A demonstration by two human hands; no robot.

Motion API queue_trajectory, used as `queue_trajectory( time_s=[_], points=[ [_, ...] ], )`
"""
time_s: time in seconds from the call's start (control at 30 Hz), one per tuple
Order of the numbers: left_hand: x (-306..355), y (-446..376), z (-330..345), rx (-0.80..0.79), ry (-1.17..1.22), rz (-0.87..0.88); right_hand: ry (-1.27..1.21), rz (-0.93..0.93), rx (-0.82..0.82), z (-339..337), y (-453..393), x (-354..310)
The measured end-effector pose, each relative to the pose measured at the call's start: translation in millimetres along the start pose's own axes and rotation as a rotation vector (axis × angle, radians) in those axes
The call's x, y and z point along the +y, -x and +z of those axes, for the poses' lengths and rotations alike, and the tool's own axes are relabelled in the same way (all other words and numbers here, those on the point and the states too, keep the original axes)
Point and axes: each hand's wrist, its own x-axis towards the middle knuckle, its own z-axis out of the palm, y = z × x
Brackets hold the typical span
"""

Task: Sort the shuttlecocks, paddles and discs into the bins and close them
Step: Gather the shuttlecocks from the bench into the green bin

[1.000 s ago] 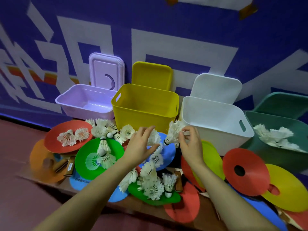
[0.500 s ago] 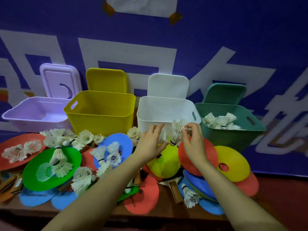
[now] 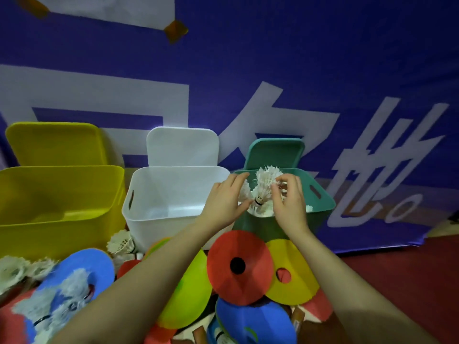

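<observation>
Both hands meet right of the frame's centre, directly above the open mouth of the green bin (image 3: 320, 214). The left hand (image 3: 224, 202) holds a shuttlecock (image 3: 264, 187) between its thumb and fingers, with what looks like a second one tucked against its palm; the right hand (image 3: 289, 202) pinches the feather skirt of the same cluster from the other side. The shuttlecock's long axis runs near upright, its cork end pointing down into the bin and its feathers up. The drop is therefore straight below both hands, and neither hand is nearer than the other; letting go should be enough.

White feathers show inside the green bin beneath the hands, so it already holds shuttlecocks, though how many cannot be told. The white bin (image 3: 149, 214), just left of it, shows only its bare inside, as does the yellow bin (image 3: 49, 219) at the left edge. Each bin's lid stands behind it against the blue wall: green lid (image 3: 275, 152), white lid (image 3: 182, 147), yellow lid (image 3: 54, 142).

In the lower part of the frame lie the discs still unsorted: a red disc (image 3: 248, 274) overlapping a yellow disc (image 3: 298, 281), a lime disc (image 3: 191, 299) and a blue disc (image 3: 84, 266) with loose shuttlecocks (image 3: 121, 243) on and around them. Much sorting remains, judging by this pile.
</observation>
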Motion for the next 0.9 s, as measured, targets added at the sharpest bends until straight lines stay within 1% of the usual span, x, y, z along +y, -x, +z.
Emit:
queue_trajectory(
  time_s=[0.13,0.33,0.47,0.53,0.63,0.7,0.8,0.9],
  points=[
    [7,-43,27,-0.046,0.041,0.026,0.078,0.040,0.025,-12,-35,31],
    [19,-87,78,-0.122,0.072,0.019,0.201,0.051,0.009,-30,-63,91],
    [31,-107,116,-0.163,0.080,-0.023,0.321,0.012,-0.073,-38,-77,136],
    [35,-115,134,-0.172,0.077,-0.055,0.354,-0.016,-0.145,-42,-86,158],
    [38,-125,162,-0.199,0.039,-0.133,0.431,-0.007,-0.263,-43,-100,186],
    [36,-127,180,-0.282,-0.011,-0.207,0.472,0.019,-0.353,-41,-106,203],
    [35,-120,198,-0.490,-0.064,-0.335,0.488,0.064,-0.570,-36,-109,228],
    [35,-111,205,-0.553,-0.159,-0.352,0.489,0.073,-0.846,-28,-107,245]
  ],
)
